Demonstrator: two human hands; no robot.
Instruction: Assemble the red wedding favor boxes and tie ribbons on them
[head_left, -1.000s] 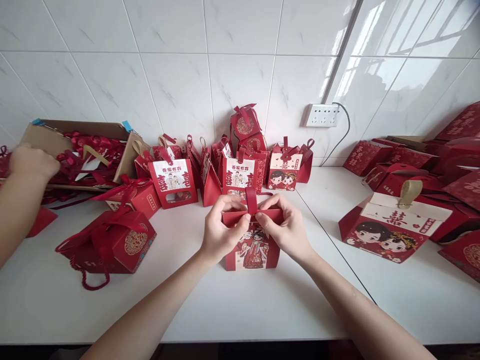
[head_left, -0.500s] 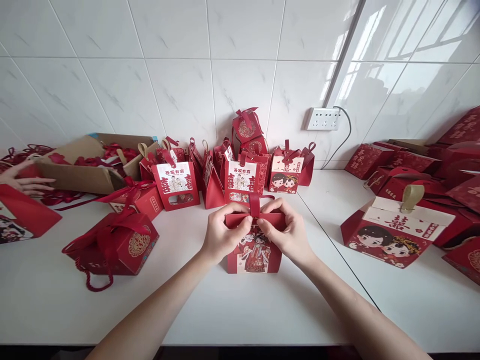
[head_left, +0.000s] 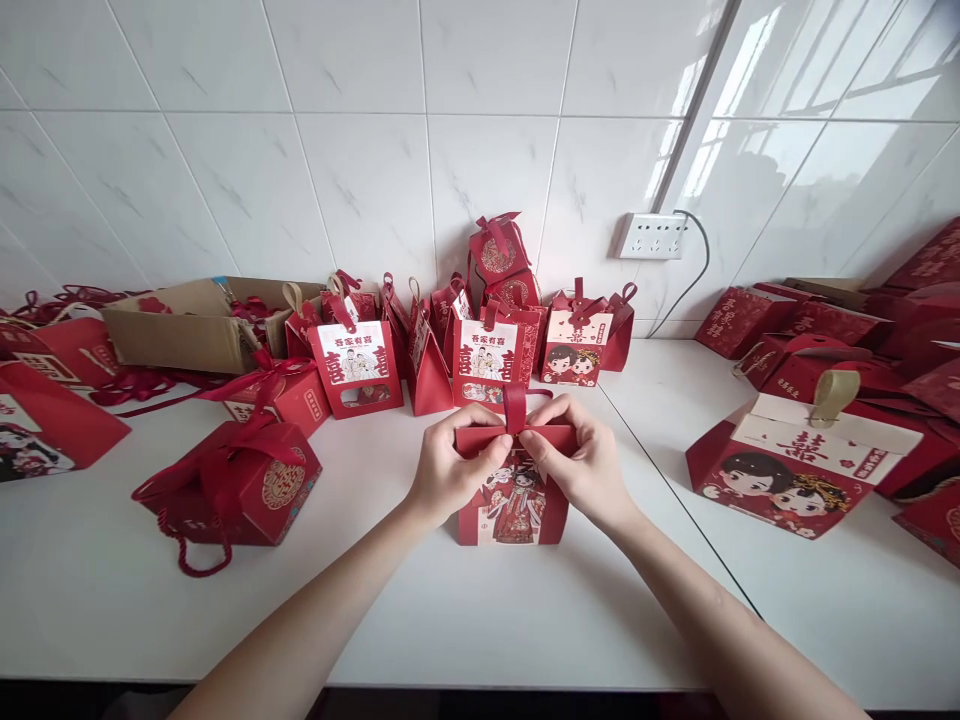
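Observation:
A red gift box with a printed figure in a robe stands upright on the white table in front of me. My left hand pinches its top edge from the left, thumb in front and fingers behind. From the right, my right hand grips the same edge in the same way. The two thumbs nearly meet at the middle. Between them a dark red ribbon loop rises from the top of the box. The fingertips behind the box are hidden.
Several red gift boxes line the wall. Left are a red box with a rope handle and a cardboard carton of ribbons. Right are a cream-topped box and stacked red boxes. A power strip hangs on the tiles.
Another person's hand at the far left has gone from view, and the carton there has shifted. My hands keep their hold on the gift box; the view has moved slightly.

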